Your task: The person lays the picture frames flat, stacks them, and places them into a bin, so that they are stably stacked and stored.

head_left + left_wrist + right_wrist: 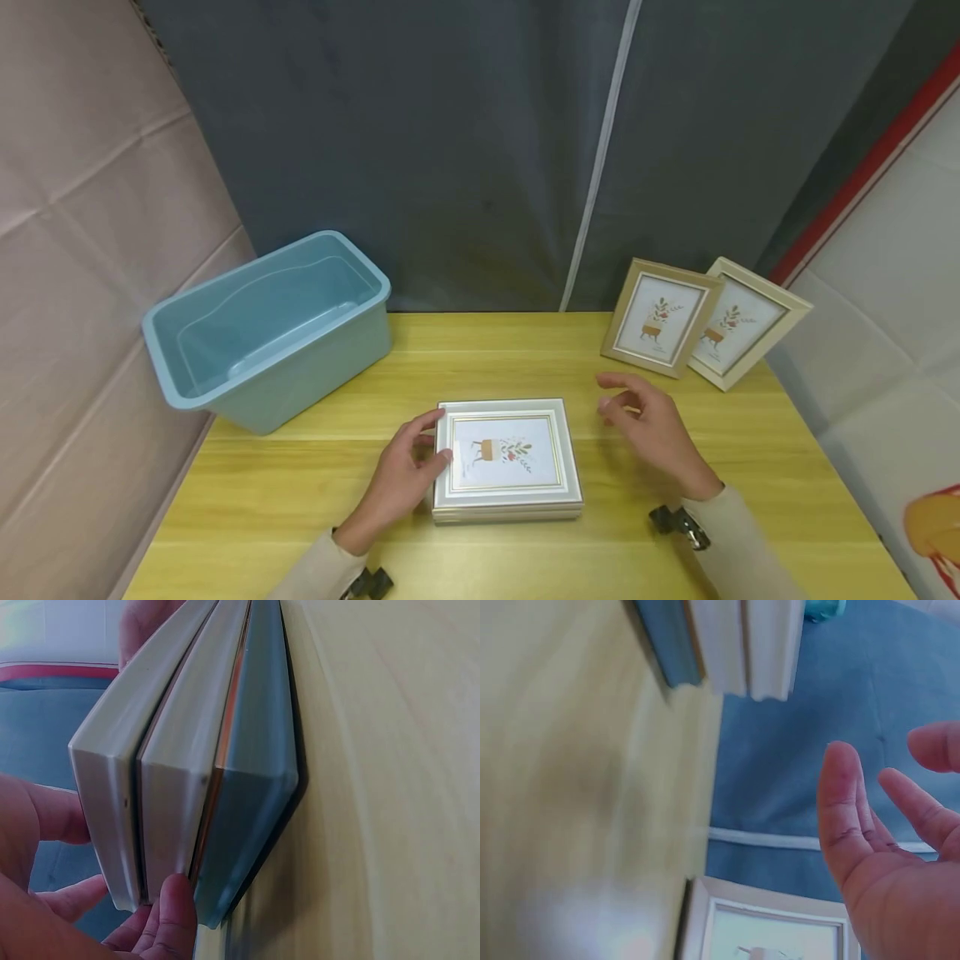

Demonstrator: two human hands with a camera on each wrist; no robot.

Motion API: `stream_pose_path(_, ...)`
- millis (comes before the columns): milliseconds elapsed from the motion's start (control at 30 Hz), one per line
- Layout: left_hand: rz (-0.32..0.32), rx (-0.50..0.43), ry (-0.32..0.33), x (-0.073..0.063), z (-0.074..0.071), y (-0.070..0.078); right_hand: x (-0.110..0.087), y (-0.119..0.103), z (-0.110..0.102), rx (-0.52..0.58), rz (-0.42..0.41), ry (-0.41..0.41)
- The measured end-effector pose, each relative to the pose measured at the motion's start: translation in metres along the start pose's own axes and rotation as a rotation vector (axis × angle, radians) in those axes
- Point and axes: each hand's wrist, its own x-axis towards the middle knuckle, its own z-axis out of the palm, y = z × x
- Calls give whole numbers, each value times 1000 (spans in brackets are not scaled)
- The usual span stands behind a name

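Observation:
A stack of picture frames [507, 508] lies flat on the table, its top one silver-white with a gold inner line and a potted-plant print lying sideways. In the left wrist view the stack shows two whitish picture frames [180, 750] above a blue-grey one [255, 742]. At the stack's left edge, my left hand [401, 475] holds it, thumb over the top and fingers against the side. My right hand [648, 425] hovers right of the stack, holding nothing, with its fingers apart and loosely bent.
Two picture frames stand at the back right, a tan one [663, 367] overlapping a cream one [750, 362]. A blue plastic bin [322, 362] stands at the back left of the wooden table [495, 358]. A dark curtain [412, 150] hangs behind.

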Motion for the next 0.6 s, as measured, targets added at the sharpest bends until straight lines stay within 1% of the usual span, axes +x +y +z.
stream_pose_path(200, -5, -1, -7, 0, 0, 0, 12, -5, -19, -50, -57, 57)
stream_pose_path(300, -2, -4, -12, -1, 0, 0, 17, -7, -29, -76, -64, 85)
stream_pose_path(467, 0, -9, -18, -1, 0, 0, 24, -8, -44, -116, -76, 106)
stream_pose_path(600, -3, -9, -21, 0, -1, 0, 31, -7, -55, -120, -104, 130)
